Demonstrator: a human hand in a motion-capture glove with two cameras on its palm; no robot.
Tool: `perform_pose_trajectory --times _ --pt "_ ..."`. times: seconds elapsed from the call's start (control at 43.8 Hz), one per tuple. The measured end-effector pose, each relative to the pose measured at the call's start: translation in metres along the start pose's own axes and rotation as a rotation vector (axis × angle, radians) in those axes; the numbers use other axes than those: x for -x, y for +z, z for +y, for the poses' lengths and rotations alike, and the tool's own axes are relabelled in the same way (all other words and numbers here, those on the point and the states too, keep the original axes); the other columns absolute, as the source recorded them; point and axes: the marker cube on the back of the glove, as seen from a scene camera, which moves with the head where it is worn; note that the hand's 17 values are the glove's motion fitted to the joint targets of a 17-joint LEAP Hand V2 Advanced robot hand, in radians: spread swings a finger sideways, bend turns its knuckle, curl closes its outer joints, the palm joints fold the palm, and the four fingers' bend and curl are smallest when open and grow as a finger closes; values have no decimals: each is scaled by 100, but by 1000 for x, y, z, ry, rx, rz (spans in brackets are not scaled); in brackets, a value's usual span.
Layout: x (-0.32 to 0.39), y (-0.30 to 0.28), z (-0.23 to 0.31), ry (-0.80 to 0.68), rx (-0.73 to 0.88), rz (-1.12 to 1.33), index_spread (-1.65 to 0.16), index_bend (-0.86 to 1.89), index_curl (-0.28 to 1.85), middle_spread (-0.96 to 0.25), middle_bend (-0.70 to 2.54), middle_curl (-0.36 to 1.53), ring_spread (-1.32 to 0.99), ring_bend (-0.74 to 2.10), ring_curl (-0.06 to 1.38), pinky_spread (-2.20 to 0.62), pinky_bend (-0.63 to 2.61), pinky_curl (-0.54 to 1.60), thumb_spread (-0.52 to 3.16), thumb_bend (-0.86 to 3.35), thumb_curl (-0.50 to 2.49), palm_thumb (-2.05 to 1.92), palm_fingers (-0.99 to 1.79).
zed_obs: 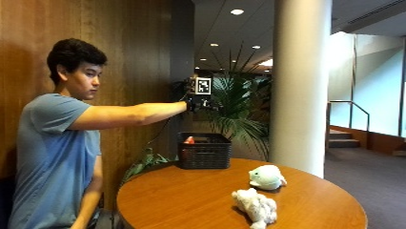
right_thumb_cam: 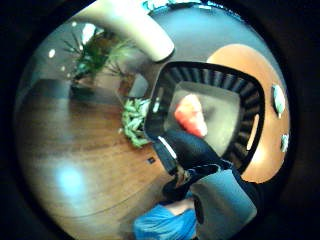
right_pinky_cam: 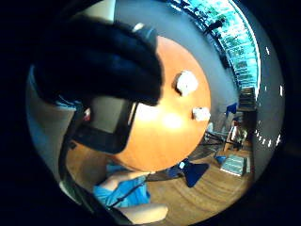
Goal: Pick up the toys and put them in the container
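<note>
Here the gloved hand (zed_obs: 198, 102) is held high above the basket (zed_obs: 204, 151), well clear of it; nothing is seen in its grasp, though whether the fingers (right_pinky_cam: 101, 61) are spread or curled cannot be told. An orange toy (right_thumb_cam: 190, 116) is already lying on the basket floor, and its tip can be glimpsed over the rim from outside. Two toys are left on the table (zed_obs: 190, 200): a pale green seal (zed_obs: 266, 177) near the middle and a cream plush (zed_obs: 256, 206) closer to the front edge, near each other but apart. Both are judged to be soft, light and easily squashed, unlikely to slip or break. The seal would best be taken across its rounded body; the cream plush, being lumpy and limp, around its thickest middle part so that it does not droop
</note>
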Motion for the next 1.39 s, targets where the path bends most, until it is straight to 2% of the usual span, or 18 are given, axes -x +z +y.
perform_pose_trajectory --times 0.16,0.297,0.434,0.571,0.663,0.823,1.097,1.234,1.394 --pt "-48 -3 1 71 -23 219 -28 14 15 3 14 53 -2 40 33 0 135 42 116 -6 53 -1 -30" --pt "-85 -12 3 122 -62 185 -28 13 17 4 15 49 1 30 30 4 121 37 112 -8 46 -8 -28" --pt "-75 -15 -21 165 -51 251 -28 11 18 4 14 44 3 24 28 7 113 33 110 -8 41 -9 -26" --pt "-124 -22 -18 343 -60 192 -28 11 18 4 15 41 3 21 28 7 102 30 108 -8 36 -9 -25" --pt "-157 -23 -8 380 -37 182 -28 11 19 4 16 40 2 19 28 6 90 27 108 -7 33 -9 -27" --pt "-217 -22 14 329 -3 205 -27 11 20 5 16 38 -2 16 27 1 71 23 108 -7 30 -8 -27" --pt "-333 -12 46 474 7 279 -26 11 20 5 15 35 -7 14 25 -3 63 25 109 -6 26 -7 -25" --pt "-382 3 63 460 30 250 -26 10 19 3 15 34 -9 14 23 -1 65 27 109 -6 25 -7 -25" --pt "-427 30 74 532 72 208 -26 10 19 1 13 31 -9 13 22 0 70 29 108 -5 24 -6 -27"
